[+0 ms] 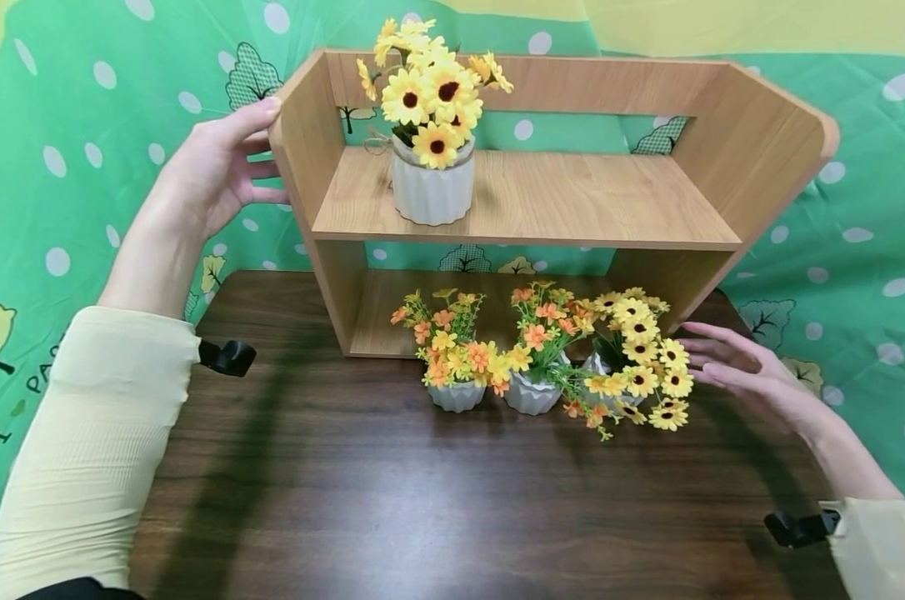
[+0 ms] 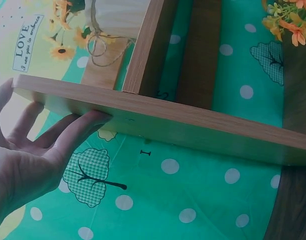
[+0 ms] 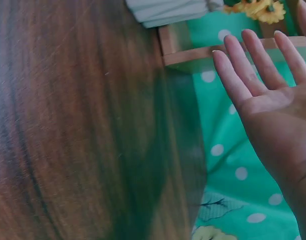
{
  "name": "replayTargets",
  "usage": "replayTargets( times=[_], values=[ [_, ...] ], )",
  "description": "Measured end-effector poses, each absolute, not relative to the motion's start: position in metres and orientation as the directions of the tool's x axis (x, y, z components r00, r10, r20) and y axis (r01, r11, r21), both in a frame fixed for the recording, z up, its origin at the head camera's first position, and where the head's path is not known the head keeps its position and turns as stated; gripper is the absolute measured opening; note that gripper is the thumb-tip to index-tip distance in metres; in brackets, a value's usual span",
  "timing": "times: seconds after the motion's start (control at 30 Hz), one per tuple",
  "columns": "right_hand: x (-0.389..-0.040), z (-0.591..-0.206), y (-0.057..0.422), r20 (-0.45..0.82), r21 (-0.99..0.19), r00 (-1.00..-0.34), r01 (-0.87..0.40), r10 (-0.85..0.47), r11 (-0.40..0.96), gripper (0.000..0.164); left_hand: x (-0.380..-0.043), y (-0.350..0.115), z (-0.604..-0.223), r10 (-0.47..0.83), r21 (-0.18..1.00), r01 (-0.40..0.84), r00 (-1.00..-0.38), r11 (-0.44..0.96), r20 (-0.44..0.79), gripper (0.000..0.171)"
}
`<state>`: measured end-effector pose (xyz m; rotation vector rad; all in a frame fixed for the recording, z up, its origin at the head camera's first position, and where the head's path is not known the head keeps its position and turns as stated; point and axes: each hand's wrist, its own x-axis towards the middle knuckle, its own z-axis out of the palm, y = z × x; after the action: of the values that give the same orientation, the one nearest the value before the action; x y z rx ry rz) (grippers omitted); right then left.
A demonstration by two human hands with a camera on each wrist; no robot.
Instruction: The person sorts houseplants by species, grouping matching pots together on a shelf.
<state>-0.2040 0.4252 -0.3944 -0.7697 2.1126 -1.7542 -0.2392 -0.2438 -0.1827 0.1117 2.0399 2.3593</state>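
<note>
A two-tier wooden shelf [image 1: 587, 196] stands on the dark table. My left hand [image 1: 216, 162] is at its left side panel [image 2: 168, 119], its extended fingers touching the outer face and one digit at the top edge. My right hand [image 1: 760, 379] is beside the lower right side with fingers extended and nothing held; contact with the panel cannot be made out. On the upper tier sits a white pot [image 1: 433, 185] of yellow daisy-like flowers. Before the lower tier are two pots of orange-yellow flowers [image 1: 452, 337] [image 1: 542, 321] and one of yellow flowers [image 1: 643, 350].
The dark wooden table [image 1: 392, 500] extends in front of the shelf. A green cloth [image 1: 865, 275] with white dots and trees hangs behind and beside it. Black clip-like pieces [image 1: 227, 357] are at both sleeve cuffs.
</note>
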Motion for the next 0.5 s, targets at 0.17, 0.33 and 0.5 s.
replayTargets(
  times=[0.17,0.33,0.5],
  values=[
    [-0.201,-0.405,0.425,-0.003,-0.955,-0.877,-0.14,-0.481,0.261,0.064,-0.24,-0.243,-0.183,0.065,0.989,0.034,-0.997,-0.145,0.043,0.055],
    [-0.203,-0.414,0.423,-0.016,-0.972,-0.854,-0.108,-0.52,0.208,0.07,-0.239,-0.244,-0.184,0.068,0.989,0.038,-0.997,-0.144,0.048,0.054],
    [-0.207,-0.424,0.417,0.009,-0.986,-0.81,-0.105,-0.586,0.129,0.074,-0.237,-0.247,-0.184,0.063,0.987,0.041,-0.997,-0.156,0.051,0.052]
  ],
)
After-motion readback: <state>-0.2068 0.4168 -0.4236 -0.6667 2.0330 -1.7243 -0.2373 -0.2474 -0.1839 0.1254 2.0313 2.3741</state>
